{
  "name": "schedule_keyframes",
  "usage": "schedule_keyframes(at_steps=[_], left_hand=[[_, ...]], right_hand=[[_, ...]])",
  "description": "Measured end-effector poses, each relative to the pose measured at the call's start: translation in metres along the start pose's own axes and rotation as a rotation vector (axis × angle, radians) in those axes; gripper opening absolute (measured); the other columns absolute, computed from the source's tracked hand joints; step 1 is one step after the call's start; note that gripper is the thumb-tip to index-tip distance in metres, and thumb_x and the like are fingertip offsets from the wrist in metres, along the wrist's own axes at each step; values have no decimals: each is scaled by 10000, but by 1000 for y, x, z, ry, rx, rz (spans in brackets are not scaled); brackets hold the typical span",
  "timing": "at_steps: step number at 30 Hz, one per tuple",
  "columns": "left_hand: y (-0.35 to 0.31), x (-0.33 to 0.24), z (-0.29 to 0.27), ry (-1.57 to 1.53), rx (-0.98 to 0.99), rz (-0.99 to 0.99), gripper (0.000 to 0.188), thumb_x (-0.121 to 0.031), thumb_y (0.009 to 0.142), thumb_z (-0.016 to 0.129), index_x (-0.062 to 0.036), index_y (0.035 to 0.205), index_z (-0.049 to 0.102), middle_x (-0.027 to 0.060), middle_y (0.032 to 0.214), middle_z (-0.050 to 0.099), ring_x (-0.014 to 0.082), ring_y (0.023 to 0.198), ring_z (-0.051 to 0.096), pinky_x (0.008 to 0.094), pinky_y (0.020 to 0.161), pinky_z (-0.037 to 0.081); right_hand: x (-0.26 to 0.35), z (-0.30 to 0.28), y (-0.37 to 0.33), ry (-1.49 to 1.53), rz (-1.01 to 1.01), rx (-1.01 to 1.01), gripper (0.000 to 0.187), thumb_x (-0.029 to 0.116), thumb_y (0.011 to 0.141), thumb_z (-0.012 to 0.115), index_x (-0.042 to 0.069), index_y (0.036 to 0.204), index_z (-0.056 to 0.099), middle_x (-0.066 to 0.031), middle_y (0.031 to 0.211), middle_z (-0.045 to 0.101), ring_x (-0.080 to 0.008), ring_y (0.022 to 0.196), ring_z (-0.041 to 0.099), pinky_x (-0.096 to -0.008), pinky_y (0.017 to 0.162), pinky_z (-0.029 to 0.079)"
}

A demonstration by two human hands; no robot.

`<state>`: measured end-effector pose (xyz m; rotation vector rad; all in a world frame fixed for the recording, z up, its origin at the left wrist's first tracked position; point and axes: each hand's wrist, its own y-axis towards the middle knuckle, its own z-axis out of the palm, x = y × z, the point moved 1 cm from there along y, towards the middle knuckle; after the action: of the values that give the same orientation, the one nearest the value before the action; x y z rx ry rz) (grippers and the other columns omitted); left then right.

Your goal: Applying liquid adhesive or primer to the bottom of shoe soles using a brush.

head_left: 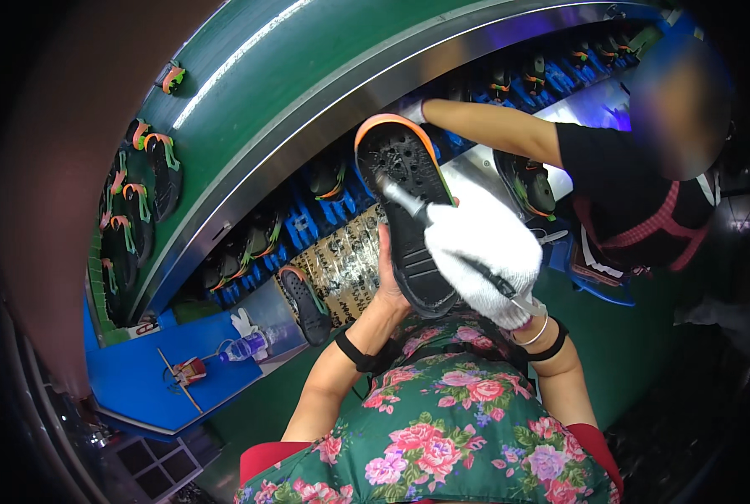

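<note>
A black shoe sole [417, 252] with an orange rim at its far end and a field of small holes is tilted up in front of me. My bare left hand [389, 277] grips its left edge near the lower end. My right hand [486, 252], in a white glove, is closed around the dark handle of a brush [404, 199]. The brush's pale tip touches or hovers just over the holed part of the sole; I cannot tell which. A second black sole [306, 309] lies on the bench left of my left hand.
Worn cardboard [341, 260] covers the bench. A blue table [140, 378] at the left holds a bottle [245, 346] and a small red reel [190, 371]. Beyond runs a green conveyor [249, 92] with several soles on it. A co-worker [618, 185] reaches in from the right.
</note>
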<state>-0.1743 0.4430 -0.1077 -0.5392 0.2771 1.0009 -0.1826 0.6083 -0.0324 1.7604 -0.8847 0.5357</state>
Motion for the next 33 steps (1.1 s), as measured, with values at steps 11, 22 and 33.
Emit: schedule_keyframes(at_steps=[11,22,33], left_hand=[[15,-10,-4,-369,301,96,1097,-891,860,348,-57,1571,302,199,1520,462,395,1351,507,550,1152,399],[32,-18,9,-363,242,212,1011,-852,878,413,-58,1504,406,152,1464,513,443,1271,550,624,994,511],[49,-31,6,-250,459,99,1007,-848,866,454,-48,1478,441,159,1411,555,400,1267,554,620,929,535]], right_hand=[[-3,15,-6,133,13,-98,277,11,810,766,41,1086,767,-143,1079,758,-265,990,721,-404,906,572],[-14,23,-20,124,-50,-114,304,13,789,794,32,1090,755,-130,1052,757,-280,918,726,-379,802,583],[-16,19,-25,119,-146,53,325,2,743,812,53,1062,775,-132,1032,765,-276,896,734,-365,772,577]])
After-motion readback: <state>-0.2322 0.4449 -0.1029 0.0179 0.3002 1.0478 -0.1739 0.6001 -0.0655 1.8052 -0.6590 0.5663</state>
